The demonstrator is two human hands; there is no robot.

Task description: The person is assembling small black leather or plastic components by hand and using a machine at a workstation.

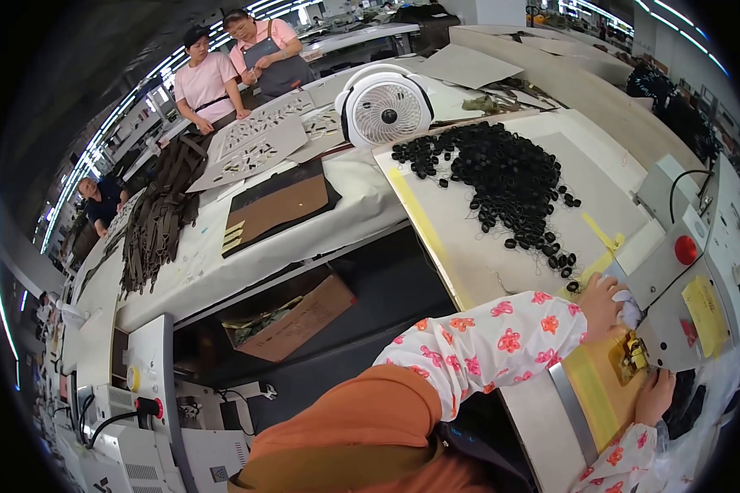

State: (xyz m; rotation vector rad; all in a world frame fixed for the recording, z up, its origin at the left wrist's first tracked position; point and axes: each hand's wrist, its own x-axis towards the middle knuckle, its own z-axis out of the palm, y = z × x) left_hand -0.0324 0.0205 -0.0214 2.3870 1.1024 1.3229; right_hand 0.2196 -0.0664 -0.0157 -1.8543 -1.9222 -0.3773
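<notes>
My left hand [602, 306] reaches in front of the sewing machine [674, 271], its fingers bent together beside the machine's head. Something white shows at those fingertips; whether they hold anything more is too small to tell. Just beyond the hand lies a black ring [573, 286]. My right hand [654, 398] is on the near side of the brass-coloured presser part [634, 355], fingers bent close against it. What it pinches, if anything, is hidden. Yellow tape [592, 393] covers the machine bed between my forearms. Both arms wear white sleeves with pink and orange flowers.
A heap of black rings [501, 168] with loose threads covers much of the pale board. Behind it stands a white fan [386, 111]. Brown straps [160, 214] and flat panels [284, 205] lie on the left table, above a cardboard box [296, 320]. Two people stand at the far table.
</notes>
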